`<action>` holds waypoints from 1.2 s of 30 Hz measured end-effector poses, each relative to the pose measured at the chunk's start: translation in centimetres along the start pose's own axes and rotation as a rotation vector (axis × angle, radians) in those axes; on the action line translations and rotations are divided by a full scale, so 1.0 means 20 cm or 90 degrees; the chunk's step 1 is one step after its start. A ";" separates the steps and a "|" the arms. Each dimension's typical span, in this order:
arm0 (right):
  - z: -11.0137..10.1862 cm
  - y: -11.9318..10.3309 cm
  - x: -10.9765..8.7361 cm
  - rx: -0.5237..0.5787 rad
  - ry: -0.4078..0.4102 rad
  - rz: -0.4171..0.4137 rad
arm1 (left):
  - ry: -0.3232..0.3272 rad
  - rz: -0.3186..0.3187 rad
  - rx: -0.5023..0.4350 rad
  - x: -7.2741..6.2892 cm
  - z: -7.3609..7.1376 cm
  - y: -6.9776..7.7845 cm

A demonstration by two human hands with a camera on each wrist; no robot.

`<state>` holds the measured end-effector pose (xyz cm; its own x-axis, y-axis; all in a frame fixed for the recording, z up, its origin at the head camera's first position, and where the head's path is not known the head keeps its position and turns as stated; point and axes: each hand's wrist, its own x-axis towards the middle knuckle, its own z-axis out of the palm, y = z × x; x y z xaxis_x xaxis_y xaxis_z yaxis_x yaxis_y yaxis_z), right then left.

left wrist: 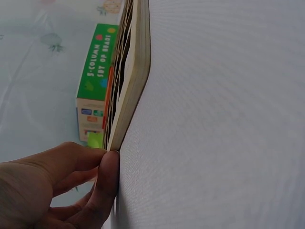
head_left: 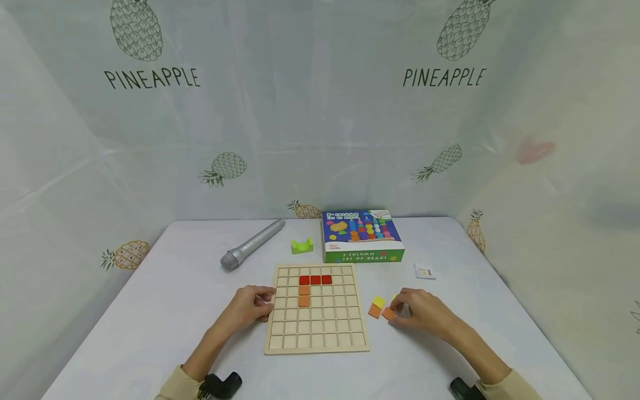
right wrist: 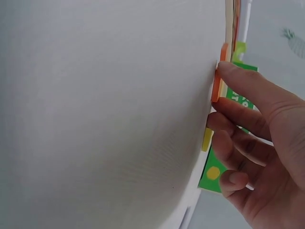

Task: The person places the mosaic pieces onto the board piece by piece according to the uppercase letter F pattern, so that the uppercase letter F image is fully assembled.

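A pale wooden grid board (head_left: 335, 328) lies on the table, with a row of three red tiles (head_left: 315, 280) and two orange tiles (head_left: 304, 300) below its left end. My left hand (head_left: 247, 304) holds the board's left edge, thumb and fingers close together there in the left wrist view. To the right of the board, my right hand (head_left: 422, 311) pinches a loose orange tile (head_left: 388, 313) between thumb and finger, low at the tabletop. Beside it lie another orange tile (head_left: 375, 311) and a yellow tile (head_left: 378, 302). A second yellow tile (right wrist: 207, 140) is partly hidden behind my right fingers.
Behind the board stands a bead-set box (head_left: 363, 236), with a small green piece (head_left: 302, 246) to its left. A silver microphone (head_left: 254, 244) lies at the back left. Beyond the right hand is a small white printed item (head_left: 424, 271). A pineapple-print curtain hangs behind the table.
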<state>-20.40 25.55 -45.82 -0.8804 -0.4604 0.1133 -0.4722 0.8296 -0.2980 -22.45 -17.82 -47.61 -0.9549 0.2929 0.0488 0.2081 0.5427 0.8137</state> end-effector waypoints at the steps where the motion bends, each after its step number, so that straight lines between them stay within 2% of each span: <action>1: 0.00 0.00 0.00 -0.005 0.001 0.001 | 0.000 -0.001 0.000 0.00 0.00 0.00; 10: 0.01 -0.02 0.01 -0.018 0.006 0.024 | -0.004 -0.003 0.002 0.00 0.00 -0.01; 22: 0.00 -0.03 0.01 -0.011 0.011 0.021 | -0.013 0.004 -0.002 0.00 -0.01 0.00; 29: -0.01 -0.05 0.05 0.000 0.031 -0.008 | -0.018 0.017 -0.003 0.02 0.01 0.00; 36: -0.01 -0.14 0.13 0.014 0.019 -0.031 | -0.020 0.013 -0.009 0.03 0.03 0.02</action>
<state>-21.34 22.01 -44.46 -0.8577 -0.4896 0.1569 -0.5134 0.7992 -0.3126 -22.93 -17.04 -47.65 -0.9433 0.3285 0.0473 0.2240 0.5251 0.8210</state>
